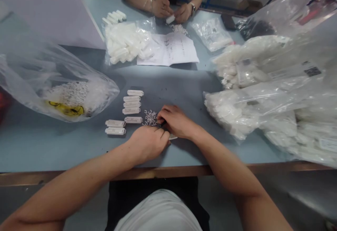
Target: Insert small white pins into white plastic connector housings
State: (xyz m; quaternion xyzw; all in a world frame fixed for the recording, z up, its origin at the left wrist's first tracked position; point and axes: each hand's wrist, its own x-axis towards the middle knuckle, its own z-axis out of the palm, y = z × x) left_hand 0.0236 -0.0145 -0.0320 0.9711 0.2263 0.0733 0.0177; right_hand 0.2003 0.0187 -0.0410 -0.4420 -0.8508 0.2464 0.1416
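Observation:
My left hand [149,142] is closed over a white plastic strip [173,136] with rows of small holes; only its right end shows past the fingers. Just above it, my right hand [176,120] has its fingers pinched together at the edge of a heap of tiny white pieces [150,117]. A short dark object [163,123] shows between the two hands; its kind is hard to make out. Left of the heap lie several white slotted plastic strips [131,110], and two more such strips [115,130] sit farther left.
An open clear bag of small white parts [76,94] stands at left. Large bags of white parts [237,108] fill the right side. Across the table, a co-worker's hands [171,10] hold a white piece behind a printed sheet [173,50] and a bag of white tubes [126,41].

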